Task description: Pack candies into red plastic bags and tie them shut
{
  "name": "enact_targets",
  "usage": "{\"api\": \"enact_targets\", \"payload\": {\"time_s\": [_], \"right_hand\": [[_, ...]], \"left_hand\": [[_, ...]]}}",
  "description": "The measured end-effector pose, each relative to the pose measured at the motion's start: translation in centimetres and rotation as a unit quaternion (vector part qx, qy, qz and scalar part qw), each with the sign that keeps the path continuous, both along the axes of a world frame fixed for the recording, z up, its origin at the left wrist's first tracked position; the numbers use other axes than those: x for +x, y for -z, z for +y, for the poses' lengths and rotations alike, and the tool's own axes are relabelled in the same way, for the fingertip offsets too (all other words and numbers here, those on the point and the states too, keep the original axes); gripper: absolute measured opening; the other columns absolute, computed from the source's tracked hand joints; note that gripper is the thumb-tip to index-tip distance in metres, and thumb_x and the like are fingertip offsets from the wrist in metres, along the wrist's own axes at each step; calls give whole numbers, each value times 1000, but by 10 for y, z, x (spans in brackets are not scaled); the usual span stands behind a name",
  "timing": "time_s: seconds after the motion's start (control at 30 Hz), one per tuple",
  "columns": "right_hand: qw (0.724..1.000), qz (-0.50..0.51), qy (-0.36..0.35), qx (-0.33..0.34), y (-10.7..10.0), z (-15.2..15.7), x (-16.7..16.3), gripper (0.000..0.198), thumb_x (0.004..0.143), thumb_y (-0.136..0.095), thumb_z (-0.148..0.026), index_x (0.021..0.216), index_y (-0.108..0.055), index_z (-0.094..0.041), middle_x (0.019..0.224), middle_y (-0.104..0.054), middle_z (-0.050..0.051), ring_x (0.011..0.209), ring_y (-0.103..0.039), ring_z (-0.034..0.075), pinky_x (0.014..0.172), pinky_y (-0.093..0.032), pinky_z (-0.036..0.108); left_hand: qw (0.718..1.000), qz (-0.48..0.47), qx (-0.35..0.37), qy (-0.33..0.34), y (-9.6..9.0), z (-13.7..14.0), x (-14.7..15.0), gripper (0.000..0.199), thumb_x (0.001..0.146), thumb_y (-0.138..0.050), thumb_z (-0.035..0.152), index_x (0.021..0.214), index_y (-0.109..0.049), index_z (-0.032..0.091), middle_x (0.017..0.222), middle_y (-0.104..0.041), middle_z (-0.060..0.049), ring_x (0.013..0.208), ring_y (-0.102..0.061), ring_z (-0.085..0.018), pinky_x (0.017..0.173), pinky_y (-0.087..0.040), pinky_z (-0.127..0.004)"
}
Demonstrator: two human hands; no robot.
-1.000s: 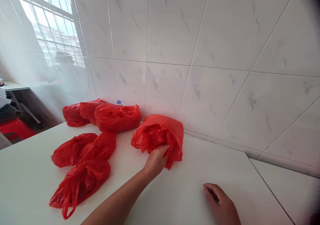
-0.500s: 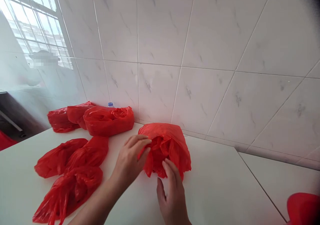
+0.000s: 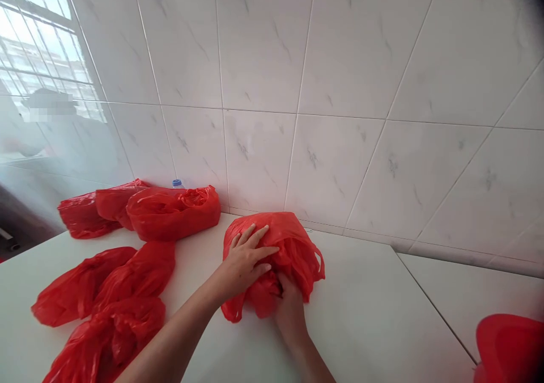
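Note:
A full red plastic bag (image 3: 280, 227) sits on the white table (image 3: 361, 315) close to the tiled wall, its handles loose and crumpled. My left hand (image 3: 244, 261) lies over the bag's left front with the fingers spread across the plastic. Lower and to the right, my right hand (image 3: 291, 306) reaches into the folds at the bag's front. Its fingertips are hidden in the plastic, so whether they grip anything does not show.
More red plastic bags lie at the left: a group against the wall (image 3: 174, 213) and others nearer me (image 3: 136, 281). A blue-capped bottle (image 3: 177, 183) shows behind them. At the lower right edge is a red plastic object (image 3: 510, 343). A seam crosses the tabletop at right.
My left hand has come down onto the bag with fingers spread. My right hand has moved from in front of the opening into the folds. The view has shifted slightly right.

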State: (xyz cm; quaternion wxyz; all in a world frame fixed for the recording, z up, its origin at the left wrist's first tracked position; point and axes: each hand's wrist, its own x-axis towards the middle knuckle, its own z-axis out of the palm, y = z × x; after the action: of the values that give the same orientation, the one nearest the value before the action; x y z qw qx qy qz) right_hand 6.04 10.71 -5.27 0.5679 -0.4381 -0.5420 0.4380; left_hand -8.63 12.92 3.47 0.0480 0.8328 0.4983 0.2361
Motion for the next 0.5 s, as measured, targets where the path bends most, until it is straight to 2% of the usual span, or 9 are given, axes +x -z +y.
{"api": "enact_targets", "payload": {"time_s": [0.07, 0.17, 0.23, 0.33, 0.4, 0.5], "right_hand": [[1000, 12, -10, -24, 0, 0, 7, 10, 75, -60, -24, 81, -68, -20, 82, -67, 2, 79, -58, 19, 69, -48, 29], [998, 46, -16, -45, 1, 4, 22, 19, 76, -61, -26, 92, -68, -21, 95, -68, 3, 90, -59, 21, 78, -50, 31], [986, 148, -28, -69, 3, 6, 34, 31, 75, -62, -26, 105, -67, -21, 109, -66, 5, 102, -58, 23, 87, -49, 34], [935, 331, -58, -116, 5, 9, 53, 41, 74, -65, -31, 115, -63, -21, 117, -64, 7, 108, -57, 26, 90, -49, 39], [915, 377, -64, -129, 6, 9, 65, 39, 76, -65, -32, 113, -64, -21, 114, -65, 7, 105, -59, 25, 86, -52, 38], [908, 401, -22, -121, 11, 7, 79, 26, 71, -71, -26, 97, -69, -21, 103, -69, 4, 94, -63, 19, 79, -54, 31]], "left_hand": [[1000, 3, -12, -18, 7, 15, 3, 43, 84, -57, 43, 127, -54, 42, 155, -26, 2, 142, -14, -37, 109, -18, -64], [999, -7, -16, -51, 20, 35, 2, 56, 84, -49, 59, 135, -46, 37, 154, -28, -5, 141, -15, -39, 107, -18, -66], [997, -14, -20, -69, 29, 44, 1, 61, 84, -46, 62, 138, -43, 34, 153, -30, -6, 140, -18, -39, 106, -19, -66], [996, -22, -32, -77, 40, 52, -1, 64, 82, -46, 64, 139, -40, 35, 152, -33, -6, 139, -24, -37, 106, -23, -63], [995, -30, -39, -85, 45, 55, -1, 62, 83, -46, 63, 138, -40, 35, 150, -37, -5, 137, -29, -35, 104, -28, -62], [991, -47, -35, -117, 52, 60, 0, 54, 84, -48, 55, 135, -44, 35, 147, -41, -5, 135, -33, -33, 103, -30, -61]]}}
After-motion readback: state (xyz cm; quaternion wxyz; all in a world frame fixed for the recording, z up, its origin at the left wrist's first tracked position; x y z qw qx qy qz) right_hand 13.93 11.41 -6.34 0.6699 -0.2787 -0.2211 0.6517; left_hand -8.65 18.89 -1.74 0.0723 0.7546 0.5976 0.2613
